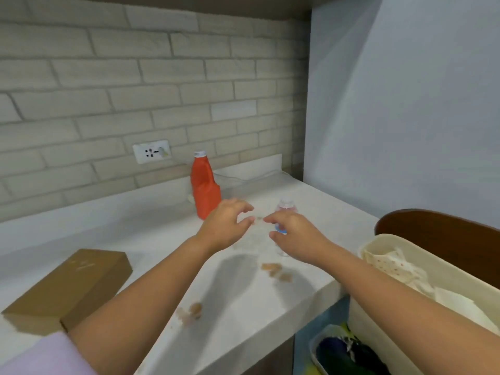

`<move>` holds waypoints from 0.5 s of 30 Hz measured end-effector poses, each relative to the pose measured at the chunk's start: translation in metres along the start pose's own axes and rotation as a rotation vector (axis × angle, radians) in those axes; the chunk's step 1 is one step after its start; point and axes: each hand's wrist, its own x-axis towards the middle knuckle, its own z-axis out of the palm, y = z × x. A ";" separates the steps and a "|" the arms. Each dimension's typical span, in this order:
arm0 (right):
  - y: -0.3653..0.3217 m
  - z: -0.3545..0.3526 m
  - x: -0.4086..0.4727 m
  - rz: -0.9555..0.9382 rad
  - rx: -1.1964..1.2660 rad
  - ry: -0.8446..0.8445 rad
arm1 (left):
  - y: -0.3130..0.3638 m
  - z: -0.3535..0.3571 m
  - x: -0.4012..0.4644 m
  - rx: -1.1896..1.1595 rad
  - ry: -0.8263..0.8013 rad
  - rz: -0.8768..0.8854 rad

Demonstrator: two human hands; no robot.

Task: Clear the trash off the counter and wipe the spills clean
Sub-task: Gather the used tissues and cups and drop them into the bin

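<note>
Counter (151,239), pale and marbled, spans the scene from the near left to the far right corner, where it meets a brick-patterned wall (135,85) bearing a white socket (152,151). Off the counter's right edge stands a cream bin (384,328) holding crumpled paper and spotted cloth. A brown cardboard box (67,288) lies flat at the near left. An orange bottle (204,185) with a white cap stands upright near the back wall. Left hand (224,228) and right hand (296,238) hover over the middle of the counter, fingers loosely curled and spread, fingertips close together but apart, neither holding anything. A small clear water bottle (285,208) stands just behind the right hand, partly hidden by it. Brown spills (276,271) mark the surface near the right edge; a second patch of crumbs (192,311) lies nearer, beside the left forearm. Motion blur softens small details.
</note>
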 end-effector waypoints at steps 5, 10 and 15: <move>-0.039 0.045 0.064 -0.034 0.040 -0.047 | -0.104 -0.025 0.013 -0.054 0.028 -0.171; -0.051 0.089 0.129 0.000 0.059 -0.101 | -0.199 -0.027 0.049 -0.033 -0.002 -0.281; -0.047 0.126 0.183 0.043 0.059 -0.120 | -0.262 -0.003 0.098 0.038 -0.078 -0.370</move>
